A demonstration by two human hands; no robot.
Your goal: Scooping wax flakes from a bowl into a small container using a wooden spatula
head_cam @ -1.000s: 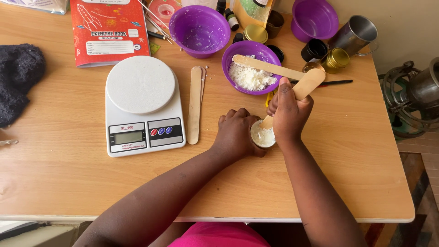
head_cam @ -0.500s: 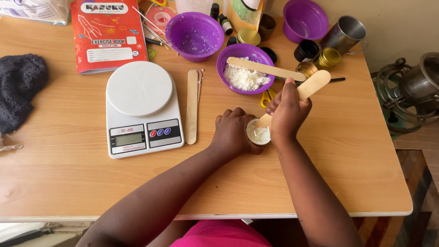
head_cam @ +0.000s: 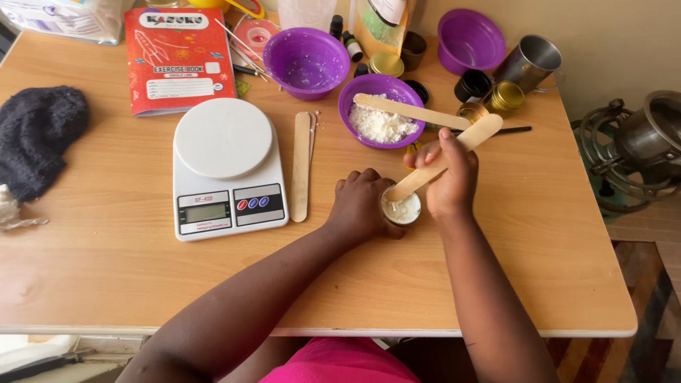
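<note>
Her left hand wraps its grip around the small tin on the table; her right hand pinches a wooden stick dipped inside.

Both arms reach out over the near edge. The left hand is curled up. The right hand is closed in a fist, just to its right.

Likely home craft table.

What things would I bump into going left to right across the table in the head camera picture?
Black woolly cloth → white kitchen scale → flat wooden stick → left hand → small tin → right hand.
</note>
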